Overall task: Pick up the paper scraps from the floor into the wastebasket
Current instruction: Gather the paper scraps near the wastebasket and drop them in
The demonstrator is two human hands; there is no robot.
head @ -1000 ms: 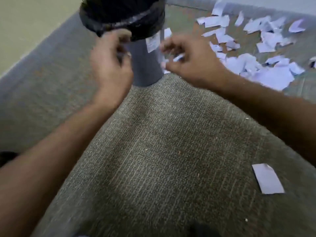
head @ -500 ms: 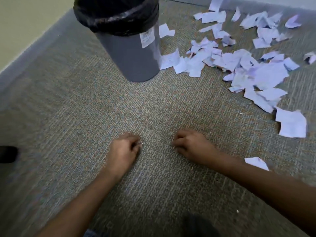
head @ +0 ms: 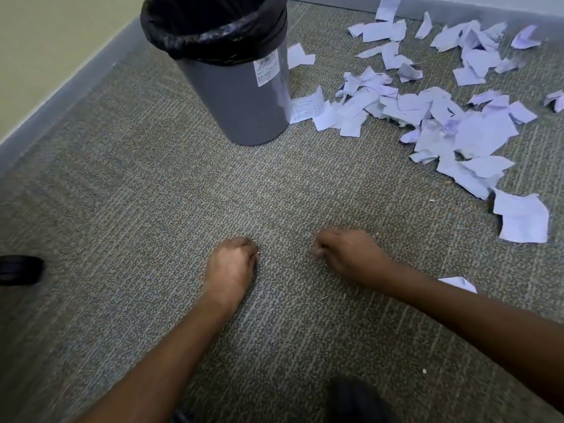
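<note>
My left hand (head: 232, 264) and right hand (head: 348, 254) rest knuckles-down on the carpeted floor (head: 137, 193), side by side but apart, fingers curled under into loose fists; I see nothing gripped in either. The wastebasket (head: 241, 102) stands upright beyond them, near the floor's far edge, its long axis vertical, its black liner (head: 213, 29) folded over the rim. Paper scraps (head: 442, 117) lie scattered flat to its right, toward the far right corner, pointing no common way. One scrap (head: 457, 283) lies beside my right forearm.
</note>
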